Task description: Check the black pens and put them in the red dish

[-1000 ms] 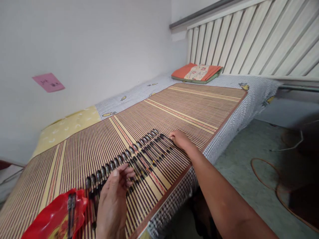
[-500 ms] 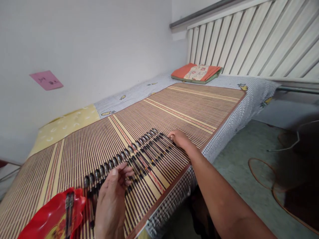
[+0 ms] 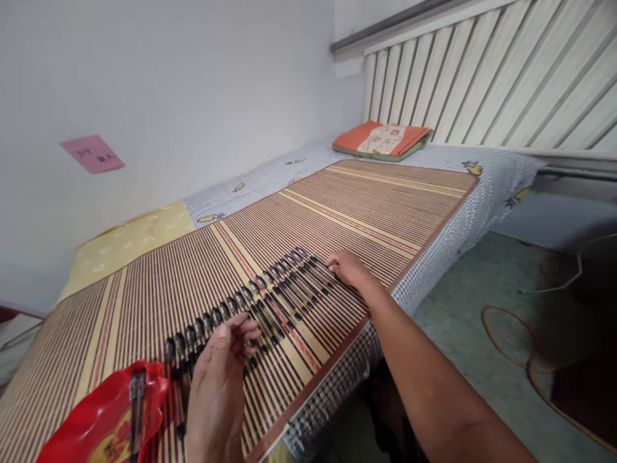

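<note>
A long row of dark pens (image 3: 270, 292) lies side by side across a striped bamboo mat (image 3: 357, 206) on a bed. My left hand (image 3: 219, 379) hovers over the near end of the row, fingers curled and pinched together on one of the pens. My right hand (image 3: 349, 269) rests at the far end of the row, fingers bent and touching the last pens there. Two more pens (image 3: 135, 399) lie in a red plastic bag (image 3: 103, 424) at the lower left.
An orange folded pillow (image 3: 383, 140) sits at the head of the bed by a slatted headboard (image 3: 482, 71). A checked sheet (image 3: 463, 225) hangs over the bed's right edge. A pink note (image 3: 92, 154) is stuck on the wall. Cables loop on the floor (image 3: 511, 334) at right.
Nearly nothing differs; the view shifted slightly, and my left hand's fingers stay on the pens at the near end while the right hand keeps still.
</note>
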Available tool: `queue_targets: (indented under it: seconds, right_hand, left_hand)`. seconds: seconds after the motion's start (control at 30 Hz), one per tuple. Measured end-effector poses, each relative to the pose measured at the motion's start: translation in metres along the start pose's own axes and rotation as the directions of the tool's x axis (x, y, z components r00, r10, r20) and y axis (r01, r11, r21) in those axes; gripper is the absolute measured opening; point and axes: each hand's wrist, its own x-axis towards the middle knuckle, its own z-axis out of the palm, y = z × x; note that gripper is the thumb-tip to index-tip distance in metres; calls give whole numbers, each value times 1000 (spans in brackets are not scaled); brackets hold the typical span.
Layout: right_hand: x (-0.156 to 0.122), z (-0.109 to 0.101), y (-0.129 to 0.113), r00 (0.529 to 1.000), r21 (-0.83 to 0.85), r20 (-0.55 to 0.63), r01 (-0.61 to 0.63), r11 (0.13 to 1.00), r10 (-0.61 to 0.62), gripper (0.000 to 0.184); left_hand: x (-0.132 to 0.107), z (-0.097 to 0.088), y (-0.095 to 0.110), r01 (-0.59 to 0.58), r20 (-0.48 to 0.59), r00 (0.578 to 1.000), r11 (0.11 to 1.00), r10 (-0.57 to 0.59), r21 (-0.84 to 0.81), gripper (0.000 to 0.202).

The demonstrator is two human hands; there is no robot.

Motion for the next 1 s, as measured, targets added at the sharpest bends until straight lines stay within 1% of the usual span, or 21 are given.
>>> queue_targets:
  seconds: [0.33,0.57,0.87,1.0]
  right_hand:
    - [-1,-1,-2,1000,-12,18,-15,1000,15,14]
    - [-4,-3,-5,999,-11,28,-36,999,37,12]
    - [-9,-10,-4,1000,0,1,23,1000,-23,14]
    - [-9,-11,-1,999,9,-13,43,999,-43,17]
  left_hand:
    - [0,3,1,-15,0,1000,1000,15,-1,50]
    - [-1,4,2,3,-9,1000,1000,-3,-6,52]
    - [2,1,-1,7,-1,1000,1000,-7,1,52]
    - [3,1,-2,9,-9,1000,1000,-9,4,55]
